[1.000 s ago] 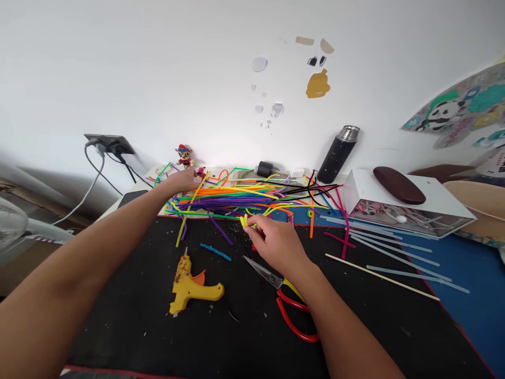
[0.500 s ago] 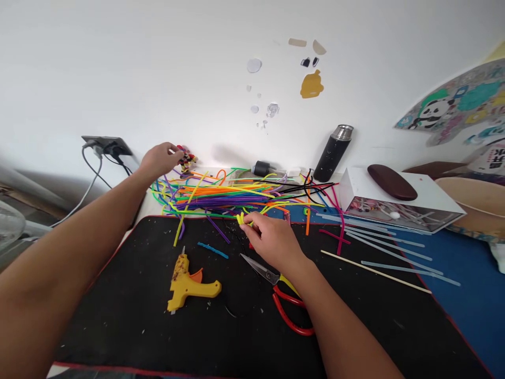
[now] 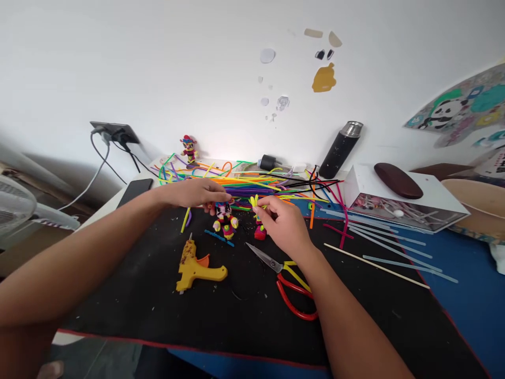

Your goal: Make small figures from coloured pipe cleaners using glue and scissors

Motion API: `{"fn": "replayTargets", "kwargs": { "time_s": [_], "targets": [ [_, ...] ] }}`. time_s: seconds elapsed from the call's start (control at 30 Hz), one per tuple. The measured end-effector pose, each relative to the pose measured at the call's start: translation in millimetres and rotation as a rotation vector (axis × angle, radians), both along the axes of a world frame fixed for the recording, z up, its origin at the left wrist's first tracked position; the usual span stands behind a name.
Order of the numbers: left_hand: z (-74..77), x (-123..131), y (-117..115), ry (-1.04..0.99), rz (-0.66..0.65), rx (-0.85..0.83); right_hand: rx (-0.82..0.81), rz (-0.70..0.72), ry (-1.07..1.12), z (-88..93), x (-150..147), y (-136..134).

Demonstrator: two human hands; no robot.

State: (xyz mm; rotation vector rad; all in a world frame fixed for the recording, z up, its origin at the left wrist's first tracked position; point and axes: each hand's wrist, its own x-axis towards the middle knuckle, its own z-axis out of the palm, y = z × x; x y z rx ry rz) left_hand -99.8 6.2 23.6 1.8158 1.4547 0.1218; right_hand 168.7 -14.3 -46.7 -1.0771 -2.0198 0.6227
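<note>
My left hand (image 3: pixel 195 193) is closed on the top of a small pipe-cleaner figure (image 3: pixel 224 220) with yellow feet, holding it upright on the black mat (image 3: pixel 158 310). My right hand (image 3: pixel 284 225) pinches a small bent yellow pipe cleaner piece (image 3: pixel 255 202) just right of the figure. A small red and yellow piece (image 3: pixel 260 230) sits on the mat under that hand. A second figure (image 3: pixel 189 148) stands at the back by the wall. Behind both hands lies a heap of coloured pipe cleaners (image 3: pixel 244 185).
A yellow glue gun (image 3: pixel 197 267) and red-handled scissors (image 3: pixel 290 281) lie on the mat. A black flask (image 3: pixel 339 150), a white box (image 3: pixel 402 202), clear glue sticks (image 3: pixel 394 245), a thin wooden stick (image 3: pixel 374 266) are to the right. A phone (image 3: pixel 134 191) and a fan (image 3: pixel 16 208) sit left.
My left hand took a figure from the back by the wall and brought it down onto the mat beside my right hand. My right hand stayed put with the yellow piece.
</note>
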Motion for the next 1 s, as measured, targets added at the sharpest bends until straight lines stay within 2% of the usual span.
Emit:
{"fn": "replayTargets", "kwargs": {
  "time_s": [0.1,0.2,0.47,0.7,1.0],
  "targets": [
    [-11.1,8,-2,0.005,-0.041,-0.016,-0.003,0.039,-0.024,0.9,-3,-4],
    [-15.8,13,1,0.011,-0.064,0.012,-0.002,0.085,-0.079,4.2,-5,-8],
    [-21.4,19,5,-0.015,-0.074,0.072,-0.028,0.175,-0.205,3.7,-13,-16],
    [-22.7,13,3,0.05,-0.081,0.096,0.074,0.281,-0.38,-0.6,-22,-26],
    [-26.0,16,4,0.021,-0.097,0.068,0.161,0.313,-0.445,-6.6,-26,-31]
  ]
}}
